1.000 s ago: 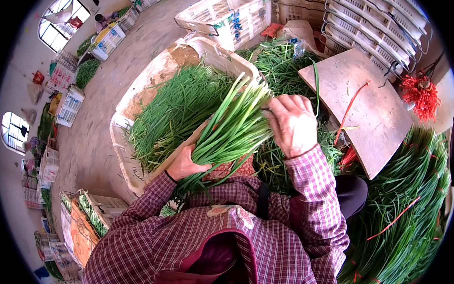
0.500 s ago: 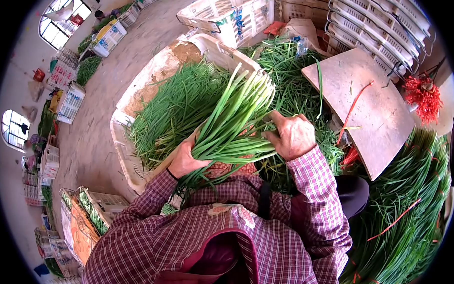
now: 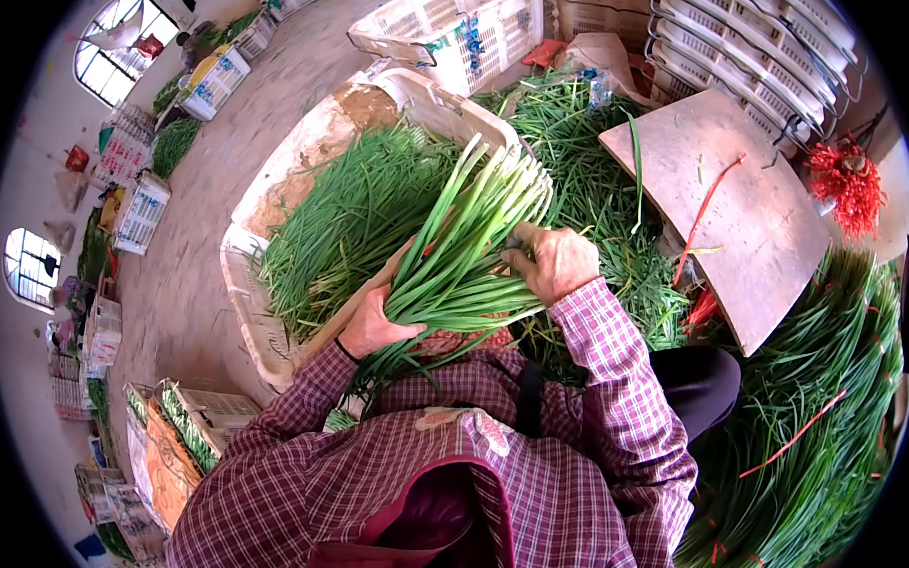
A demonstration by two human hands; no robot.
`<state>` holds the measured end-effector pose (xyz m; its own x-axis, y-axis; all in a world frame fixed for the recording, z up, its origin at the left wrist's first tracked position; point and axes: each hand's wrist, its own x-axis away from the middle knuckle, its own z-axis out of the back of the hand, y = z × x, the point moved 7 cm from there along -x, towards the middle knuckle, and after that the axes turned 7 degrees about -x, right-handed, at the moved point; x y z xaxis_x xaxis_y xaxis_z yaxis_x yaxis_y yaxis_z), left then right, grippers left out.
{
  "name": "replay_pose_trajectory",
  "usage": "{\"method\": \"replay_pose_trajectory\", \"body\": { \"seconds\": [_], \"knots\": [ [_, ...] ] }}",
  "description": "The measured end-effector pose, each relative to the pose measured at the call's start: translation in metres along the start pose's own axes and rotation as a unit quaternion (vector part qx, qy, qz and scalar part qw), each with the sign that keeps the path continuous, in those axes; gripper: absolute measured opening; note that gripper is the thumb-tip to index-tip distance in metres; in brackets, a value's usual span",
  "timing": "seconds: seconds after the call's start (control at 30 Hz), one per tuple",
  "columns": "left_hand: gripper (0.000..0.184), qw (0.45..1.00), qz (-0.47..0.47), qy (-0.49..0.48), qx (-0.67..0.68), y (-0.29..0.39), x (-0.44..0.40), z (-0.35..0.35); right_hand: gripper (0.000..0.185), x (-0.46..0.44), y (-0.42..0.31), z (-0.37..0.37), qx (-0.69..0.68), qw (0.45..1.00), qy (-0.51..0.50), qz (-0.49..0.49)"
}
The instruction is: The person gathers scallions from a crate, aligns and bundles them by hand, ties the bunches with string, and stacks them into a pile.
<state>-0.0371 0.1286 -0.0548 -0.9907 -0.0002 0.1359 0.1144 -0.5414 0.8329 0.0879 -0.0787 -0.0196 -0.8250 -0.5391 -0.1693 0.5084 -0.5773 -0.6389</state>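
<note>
at mid-frame, your left hand (image 3: 375, 324) gripped the chive bunch (image 3: 466, 249); a gentle, steady hold best suited its stems. your right hand (image 3: 563, 263) curled at its edge, any pinch unclear.

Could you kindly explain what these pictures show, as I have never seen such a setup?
There is no machine here: these are a person's own bare hands, seen from above by one camera worn on the head, which took every picture. The left hand grips a bunch of chives, by the look of them; the right hand is at its side, its exact hold unclear. Beyond the bunch, a pale crate holds loose greens. To the right, a red strip lies on a flat board.
</note>
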Motion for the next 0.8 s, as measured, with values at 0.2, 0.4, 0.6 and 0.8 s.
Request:
{"method": "replay_pose_trajectory", "body": {
  "seconds": [0.2,0.4,0.6,0.8],
  "knots": [
    [0.067,0.999,0.027,0.014,0.044,-0.003,0.001,0.002,0.016,0.022,-0.003,-0.015,-0.033,0.995,-0.069,0.061],
    [0.069,1.0,0.027,0.007,0.009,-0.003,0.001,0.003,0.02,0.037,-0.021,-0.012,-0.058,0.984,-0.052,0.158],
    [0.07,0.999,0.052,-0.005,-0.007,0.004,0.004,0.004,0.016,0.04,-0.007,0.015,-0.232,0.962,-0.04,0.142],
    [0.075,1.0,0.011,-0.001,-0.009,0.007,0.003,0.003,0.012,0.047,0.042,0.069,-0.109,0.977,0.18,0.021]
  ]
}}
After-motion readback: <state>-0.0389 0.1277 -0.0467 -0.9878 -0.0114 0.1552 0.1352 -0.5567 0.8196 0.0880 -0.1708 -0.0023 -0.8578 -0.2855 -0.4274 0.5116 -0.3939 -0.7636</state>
